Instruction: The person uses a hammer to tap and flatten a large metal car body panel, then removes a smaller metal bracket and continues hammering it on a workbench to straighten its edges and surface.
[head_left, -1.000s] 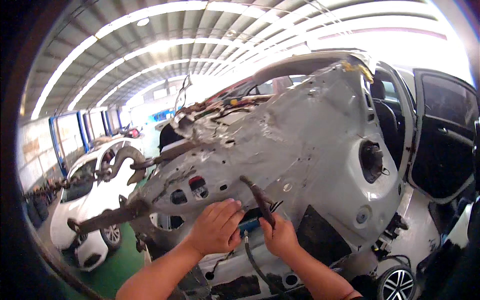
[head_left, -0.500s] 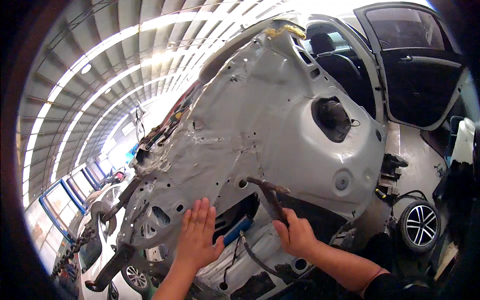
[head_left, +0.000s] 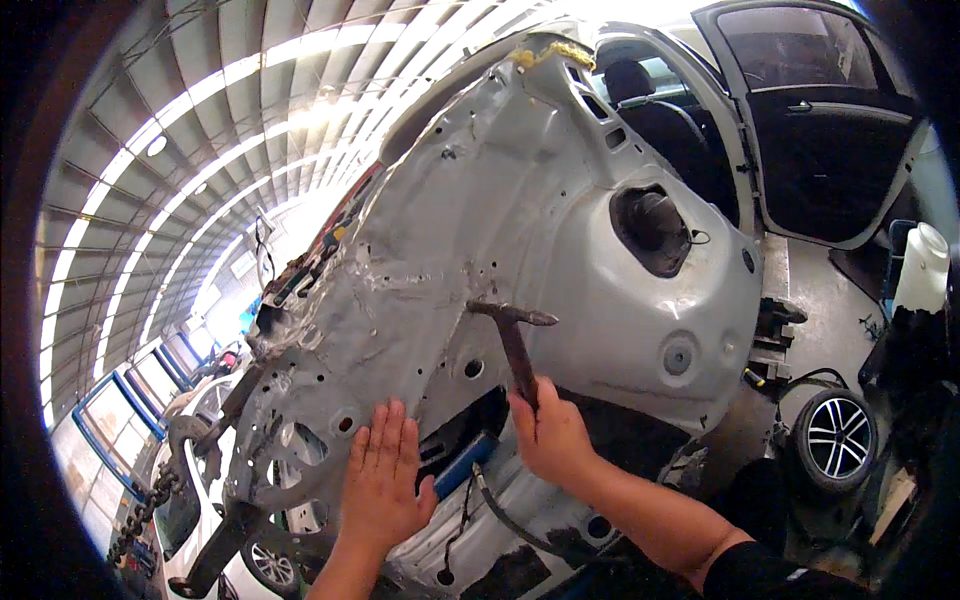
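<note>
My right hand (head_left: 553,438) is wrapped round the handle of a body hammer (head_left: 516,350). Its rusty head, blunt at the left and pointed at the right, is over the grey metal car body panel (head_left: 560,250); contact cannot be made out. My left hand (head_left: 385,485) lies flat on the panel's lower part, fingers stretched up, left of a dark opening. In that opening, close to my left thumb, sits a blue tool (head_left: 467,467), perhaps a hydraulic piece, with a black hose (head_left: 508,520) running from its end.
A heavy chain (head_left: 135,520) with a hook (head_left: 190,440) pulls at the body's left edge. An opened car door (head_left: 825,150) stands upper right. A wheel (head_left: 836,440) lies on the floor at right, near a white plastic container (head_left: 922,265). A white car (head_left: 190,505) is behind.
The hammer has risen up the panel and slightly left, its handle now more in view. My left hand stays flat in about the same place. The view has shifted slightly.
</note>
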